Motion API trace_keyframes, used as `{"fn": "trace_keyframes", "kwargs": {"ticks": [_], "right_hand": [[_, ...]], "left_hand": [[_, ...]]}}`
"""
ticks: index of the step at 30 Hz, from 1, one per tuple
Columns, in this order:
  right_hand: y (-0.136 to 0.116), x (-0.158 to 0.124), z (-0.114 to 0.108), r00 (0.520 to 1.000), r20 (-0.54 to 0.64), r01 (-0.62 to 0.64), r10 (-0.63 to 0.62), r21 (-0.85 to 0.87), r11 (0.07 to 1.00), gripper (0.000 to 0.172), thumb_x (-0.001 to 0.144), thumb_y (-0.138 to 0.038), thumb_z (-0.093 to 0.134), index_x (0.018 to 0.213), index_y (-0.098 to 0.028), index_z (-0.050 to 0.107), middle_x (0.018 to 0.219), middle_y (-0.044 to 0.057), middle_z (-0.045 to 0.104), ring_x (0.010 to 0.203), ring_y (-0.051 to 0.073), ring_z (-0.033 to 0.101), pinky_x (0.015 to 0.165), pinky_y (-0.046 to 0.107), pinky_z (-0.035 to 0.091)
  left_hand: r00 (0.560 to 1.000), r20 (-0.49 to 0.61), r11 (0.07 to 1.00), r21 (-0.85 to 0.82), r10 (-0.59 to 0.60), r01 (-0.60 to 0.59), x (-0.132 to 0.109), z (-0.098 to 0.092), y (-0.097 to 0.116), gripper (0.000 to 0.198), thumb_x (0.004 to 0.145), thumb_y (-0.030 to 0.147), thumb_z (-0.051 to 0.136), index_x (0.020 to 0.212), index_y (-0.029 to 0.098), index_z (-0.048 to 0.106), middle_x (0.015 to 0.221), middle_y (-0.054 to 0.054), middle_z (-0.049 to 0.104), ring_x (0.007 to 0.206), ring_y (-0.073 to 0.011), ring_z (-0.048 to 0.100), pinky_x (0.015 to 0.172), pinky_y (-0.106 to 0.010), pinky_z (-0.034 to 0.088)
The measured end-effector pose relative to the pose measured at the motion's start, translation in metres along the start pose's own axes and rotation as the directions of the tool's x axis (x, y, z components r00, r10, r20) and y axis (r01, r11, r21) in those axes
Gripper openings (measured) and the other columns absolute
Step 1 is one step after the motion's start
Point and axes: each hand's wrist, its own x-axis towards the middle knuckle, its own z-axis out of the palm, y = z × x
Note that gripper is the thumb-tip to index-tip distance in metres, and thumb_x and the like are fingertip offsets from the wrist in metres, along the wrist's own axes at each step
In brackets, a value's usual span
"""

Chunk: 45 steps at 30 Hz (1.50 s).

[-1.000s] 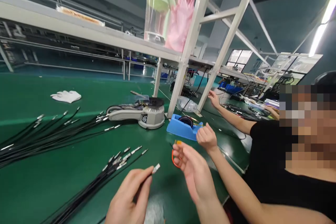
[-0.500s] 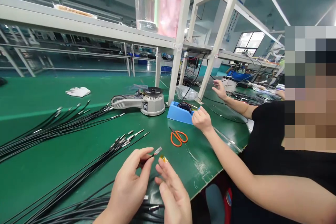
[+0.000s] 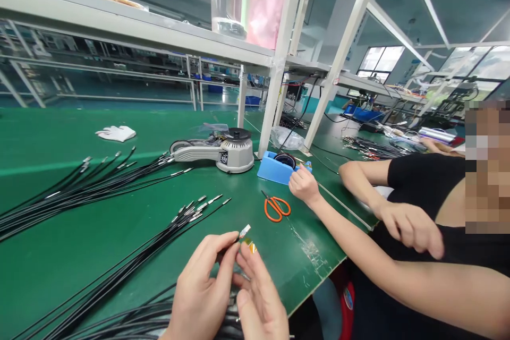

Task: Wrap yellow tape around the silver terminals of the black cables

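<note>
My left hand (image 3: pixel 203 289) pinches a thin black cable just behind its silver metal tip (image 3: pixel 244 231), low in the middle of the view. My right hand (image 3: pixel 258 295) is beside it, fingers stretched toward the tip, with a small yellow piece of tape (image 3: pixel 251 246) stuck on a fingertip. The two hands almost touch above the green table (image 3: pixel 59 255). A bundle of black cables with metal tips (image 3: pixel 159 239) lies just left of my hands.
A larger cable bundle (image 3: pixel 79 186), a grey tape dispenser machine (image 3: pixel 223 152), a blue tape holder (image 3: pixel 277 166), orange scissors (image 3: pixel 274 207) and a white glove (image 3: pixel 115 133) lie on the table. A co-worker on the right has a hand (image 3: pixel 303 185) at the blue holder. White shelf posts (image 3: pixel 279 64) stand behind.
My right hand came down from near the scissors to the cable tip, carrying the yellow tape. The co-worker's far arm pulled back toward their body. The view tilted down slightly.
</note>
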Motion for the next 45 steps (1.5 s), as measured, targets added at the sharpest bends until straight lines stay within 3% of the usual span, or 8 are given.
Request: {"fn": "trace_keyframes", "kwargs": {"ticks": [3,8,18,23,27,35,40,45], "right_hand": [[-0.010,0.014,-0.010,0.999,-0.032,-0.033,0.030,-0.090,0.995,0.036,0.083,-0.026,0.063,0.119,-0.023,0.063,0.126,0.009,0.061,0.112,0.025,0.060,0.087,0.032,0.055],[-0.038,0.043,-0.011,0.998,0.016,-0.056,0.059,-0.169,0.984,0.041,0.089,-0.030,0.055,0.129,-0.023,0.054,0.133,0.009,0.055,0.120,0.024,0.054,0.095,0.037,0.048],[-0.021,0.028,-0.014,0.983,0.049,-0.172,0.180,-0.136,0.976,0.039,0.083,-0.034,0.062,0.120,-0.021,0.061,0.127,0.010,0.060,0.114,0.024,0.058,0.092,0.035,0.050],[-0.042,0.053,-0.005,0.986,-0.020,-0.168,0.167,-0.184,0.968,0.043,0.080,-0.032,0.068,0.119,-0.016,0.057,0.103,0.009,0.071,0.097,0.021,0.065,0.083,0.032,0.052],[-0.053,0.068,0.002,0.981,0.054,-0.175,0.189,-0.197,0.965,0.041,0.074,-0.028,0.073,0.110,-0.015,0.059,0.082,0.003,0.071,0.076,0.017,0.066,0.073,0.028,0.053],[-0.046,0.064,-0.007,0.988,0.054,-0.137,0.145,-0.137,0.981,0.036,0.077,-0.026,0.070,0.110,-0.017,0.060,0.084,0.002,0.069,0.074,0.015,0.065,0.071,0.027,0.054],[-0.030,0.025,-0.021,0.989,-0.060,-0.142,0.137,-0.088,0.986,0.036,0.079,-0.034,0.068,0.113,-0.022,0.066,0.120,0.009,0.064,0.104,0.024,0.062,0.078,0.031,0.055],[-0.006,-0.014,-0.008,0.996,-0.062,-0.059,0.060,0.023,0.998,0.037,0.073,-0.032,0.072,0.110,-0.026,0.070,0.125,0.008,0.062,0.109,0.030,0.061,0.080,0.036,0.056]], "left_hand": [[0.982,0.059,0.980,-0.076,-0.178,0.182,0.005,-0.001,0.006,0.017,0.080,0.036,0.059,0.087,0.023,0.069,0.084,-0.002,0.070,0.074,-0.0156,0.064,0.068,-0.024,0.052],[0.849,0.217,0.807,-0.267,-0.482,0.526,0.014,-0.004,0.012,0.033,0.069,0.043,0.066,0.087,0.016,0.070,0.067,-0.003,0.068,0.055,-0.0132,0.056,0.049,-0.023,0.046],[0.750,0.363,0.609,-0.438,-0.553,0.661,0.018,-0.011,0.010,0.035,0.067,0.039,0.071,0.092,0.014,0.066,0.065,-0.001,0.063,0.052,-0.0083,0.049,0.049,-0.019,0.038],[0.785,0.381,0.678,-0.401,-0.488,0.616,0.018,-0.009,0.016,0.029,0.068,0.037,0.070,0.085,0.015,0.062,0.060,0.001,0.061,0.050,-0.0077,0.046,0.046,-0.017,0.035],[0.825,0.350,0.762,-0.336,-0.444,0.553,0.018,-0.008,0.021,0.027,0.068,0.038,0.068,0.081,0.016,0.064,0.061,0.000,0.062,0.053,-0.0108,0.050,0.048,-0.020,0.039],[0.863,0.350,0.882,-0.169,-0.364,0.440,0.019,-0.007,0.018,0.022,0.072,0.040,0.064,0.079,0.021,0.074,0.076,-0.004,0.074,0.067,-0.0191,0.064,0.063,-0.028,0.052],[0.995,0.083,0.997,-0.061,-0.049,0.054,0.008,-0.003,0.011,0.013,0.081,0.029,0.060,0.086,0.026,0.071,0.083,-0.001,0.071,0.078,-0.0159,0.065,0.071,-0.025,0.052],[0.982,0.010,0.981,0.050,0.189,-0.189,-0.004,0.000,0.006,0.018,0.085,0.016,0.057,0.100,0.026,0.060,0.087,0.001,0.065,0.080,-0.0124,0.061,0.072,-0.023,0.050]]}}
